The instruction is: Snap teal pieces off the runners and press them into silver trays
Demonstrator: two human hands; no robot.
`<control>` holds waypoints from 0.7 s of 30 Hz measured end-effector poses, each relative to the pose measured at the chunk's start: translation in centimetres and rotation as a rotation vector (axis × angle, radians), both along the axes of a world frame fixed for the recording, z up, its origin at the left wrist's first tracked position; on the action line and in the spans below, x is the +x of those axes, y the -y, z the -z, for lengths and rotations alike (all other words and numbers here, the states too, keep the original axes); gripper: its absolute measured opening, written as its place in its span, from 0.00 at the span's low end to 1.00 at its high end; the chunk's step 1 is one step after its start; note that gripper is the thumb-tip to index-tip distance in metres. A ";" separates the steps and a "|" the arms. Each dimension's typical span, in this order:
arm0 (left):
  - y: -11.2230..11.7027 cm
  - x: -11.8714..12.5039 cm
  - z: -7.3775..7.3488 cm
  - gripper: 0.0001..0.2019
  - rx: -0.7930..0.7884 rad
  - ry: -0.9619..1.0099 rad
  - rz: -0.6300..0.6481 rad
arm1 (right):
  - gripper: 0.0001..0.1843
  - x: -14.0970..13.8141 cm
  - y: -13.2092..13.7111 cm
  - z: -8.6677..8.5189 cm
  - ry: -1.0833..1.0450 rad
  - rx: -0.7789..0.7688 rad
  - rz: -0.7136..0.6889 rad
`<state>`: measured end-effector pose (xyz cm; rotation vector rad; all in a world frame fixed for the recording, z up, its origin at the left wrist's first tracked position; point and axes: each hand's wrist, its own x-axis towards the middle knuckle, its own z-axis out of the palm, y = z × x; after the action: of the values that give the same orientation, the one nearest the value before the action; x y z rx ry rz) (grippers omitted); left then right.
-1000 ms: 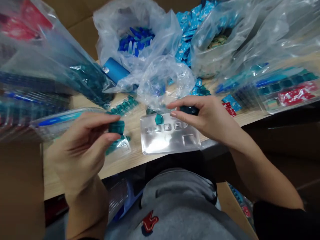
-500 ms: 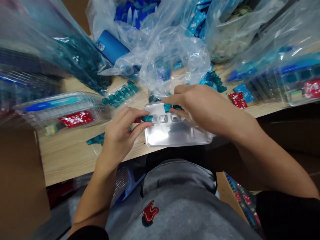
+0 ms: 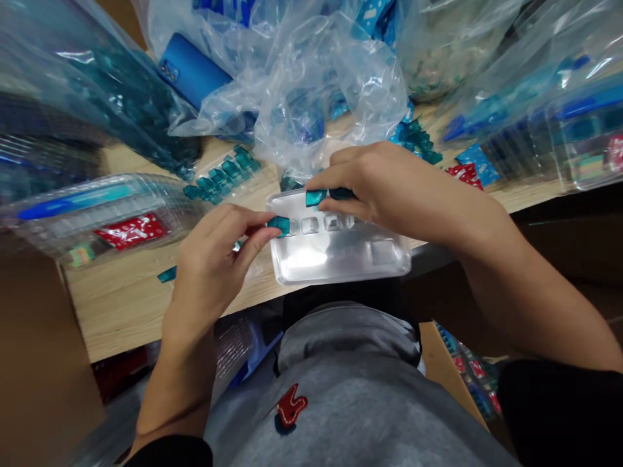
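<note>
We're likely placing, alignment next: left grip (image 3: 211,259), right grip (image 3: 384,185) pinch teal plastic blocks (image 3: 279,226) around ten o'clock on the clear oblong tray (image 3: 341,254)!

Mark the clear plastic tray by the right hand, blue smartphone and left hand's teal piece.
Clear plastic tray (image 3: 338,250): head view, bare middle.
Blue smartphone (image 3: 193,71): head view, back cover.
Teal piece (image 3: 281,225): head view, exposed face.

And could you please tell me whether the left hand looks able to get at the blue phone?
Probably, once freed: the left hand pinches a teal piece, but the blue phone lies ahead of it, largely uncovered.
</note>
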<state>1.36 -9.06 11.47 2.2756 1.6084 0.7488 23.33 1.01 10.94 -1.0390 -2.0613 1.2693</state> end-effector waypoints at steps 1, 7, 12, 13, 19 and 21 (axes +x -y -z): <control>0.0 0.0 0.1 0.04 0.010 -0.017 0.019 | 0.04 -0.1 0.1 0.1 0.048 0.030 -0.028; -0.1 0.0 1.2 0.05 0.118 -0.113 0.034 | 0.08 0.3 0.7 -0.6 0.157 0.139 -0.129; -0.3 -0.2 2.0 0.09 0.142 -0.126 0.073 | 0.14 0.8 1.2 -2.1 0.008 0.073 -0.031; -0.3 -0.1 1.9 0.13 0.151 -0.108 0.074 | 0.14 0.8 1.4 -2.3 -0.035 0.019 -0.001; -0.3 2.4 -0.7 0.24 0.398 0.112 0.016 | 0.13 0.4 2.8 -3.0 -0.317 -0.536 0.023; -0.3 3.3 -1.5 0.27 0.453 0.037 0.058 | 0.13 0.3 3.3 -3.0 -0.343 -0.567 0.003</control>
<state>4.70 -8.79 12.92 2.5744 1.4635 1.2376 23.65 -2.29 13.98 -0.9579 -1.4738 1.9395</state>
